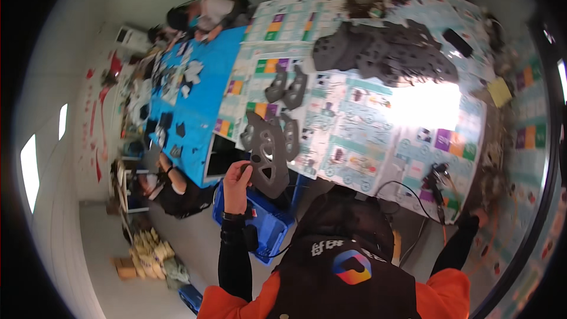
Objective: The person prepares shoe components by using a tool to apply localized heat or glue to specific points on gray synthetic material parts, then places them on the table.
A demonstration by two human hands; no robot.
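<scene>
My left hand (237, 189) is closed on the near end of a flat, dark grey foam piece (274, 168) with rounded cutouts. The piece is raised above the table's front edge. Just beyond it, more grey foam pieces of similar shape lie on the table, one curved piece (290, 136) close by and a pair (295, 88) farther off. Down at the table's right front corner is my right hand (481, 217), small and blurred, its fingers not readable. A black corded hand tool (436, 184) lies on the table to the left of that hand.
A heap of dark grey foam (381, 53) covers the table's far side, with a black phone-like object (458, 42) beside it. A blue bin (266, 230) stands below the front edge. Two people (209, 15) (177, 192) work around the blue-topped table (204, 77) at left.
</scene>
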